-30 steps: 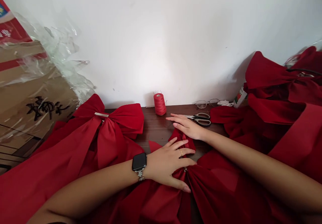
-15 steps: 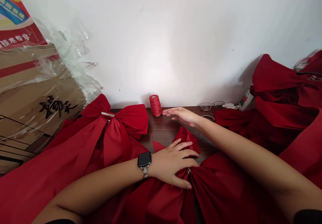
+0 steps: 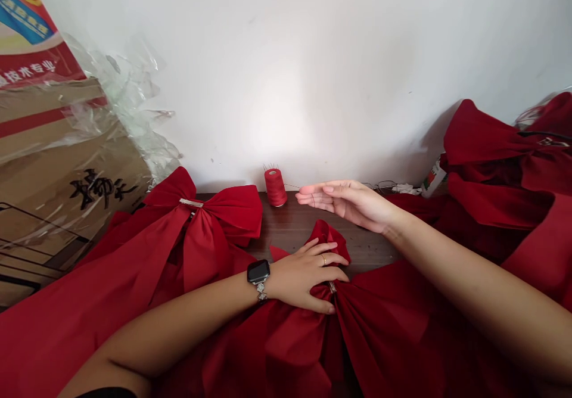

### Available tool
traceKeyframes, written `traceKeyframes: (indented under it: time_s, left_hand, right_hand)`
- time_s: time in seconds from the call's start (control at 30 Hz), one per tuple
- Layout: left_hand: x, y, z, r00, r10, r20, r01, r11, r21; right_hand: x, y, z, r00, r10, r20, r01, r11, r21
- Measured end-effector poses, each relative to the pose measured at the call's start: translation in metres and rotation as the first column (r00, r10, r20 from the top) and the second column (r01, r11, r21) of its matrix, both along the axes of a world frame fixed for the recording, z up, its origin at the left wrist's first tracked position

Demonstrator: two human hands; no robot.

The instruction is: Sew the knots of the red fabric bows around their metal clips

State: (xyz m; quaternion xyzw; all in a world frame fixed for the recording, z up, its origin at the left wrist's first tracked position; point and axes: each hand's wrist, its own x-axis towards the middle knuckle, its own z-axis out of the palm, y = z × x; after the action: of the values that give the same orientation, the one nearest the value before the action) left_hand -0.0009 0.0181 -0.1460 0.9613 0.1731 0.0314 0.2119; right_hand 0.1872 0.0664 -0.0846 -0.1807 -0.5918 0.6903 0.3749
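My left hand (image 3: 306,276) lies with its fingers spread over a large red fabric bow (image 3: 384,320), pressing on it around the small metal clip (image 3: 332,287) at its knot. A watch and a ring are on that arm and hand. Farther back, my right hand (image 3: 353,202) hovers above the dark table, palm partly turned to me. A thin thread (image 3: 292,185) runs to its fingers from a cone of red thread (image 3: 276,188), and the thumb rests against the index finger. Several needles stick up from the cone's top.
Another red bow (image 3: 196,213) with a metal clip lies at the left, beside a plastic-wrapped cardboard box (image 3: 58,177). More red bows (image 3: 496,165) are piled at the right. Glasses (image 3: 386,184) sit by the white wall, partly hidden by my right hand.
My right hand has drawn back to the right from the thread cone and rolled palm-inward, with thread now stretched between them. My left hand stays on the bow.
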Motion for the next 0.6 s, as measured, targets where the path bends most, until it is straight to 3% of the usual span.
traceKeyframes:
  time_s: [0.13,0.23,0.4,0.5,0.6]
  left_hand:
    - [0.001,0.009,0.003,1.0,0.022,-0.019,-0.02,0.998,0.059]
    - [-0.001,0.024,0.001,0.992,0.122,0.018,-0.124,0.985,0.118]
    - [-0.007,0.047,-0.008,0.944,0.312,0.104,-0.326,0.931,0.164]
    - [-0.011,0.046,-0.005,0.928,0.324,0.185,-0.353,0.922,0.157]
    - [-0.017,0.037,0.005,0.859,0.325,0.396,-0.4,0.908,0.124]
  right_hand:
    - [0.001,-0.028,0.01,1.0,0.005,0.013,-0.004,0.999,-0.049]
    - [0.0,-0.045,0.01,1.0,0.005,-0.02,-0.008,0.99,-0.143]
    - [-0.004,-0.061,-0.013,0.99,-0.038,-0.138,-0.001,0.963,-0.269]
    - [-0.004,-0.061,-0.03,0.973,-0.088,-0.215,0.014,0.946,-0.323]
    - [0.0,-0.057,-0.034,0.964,-0.162,-0.212,0.081,0.935,-0.344]
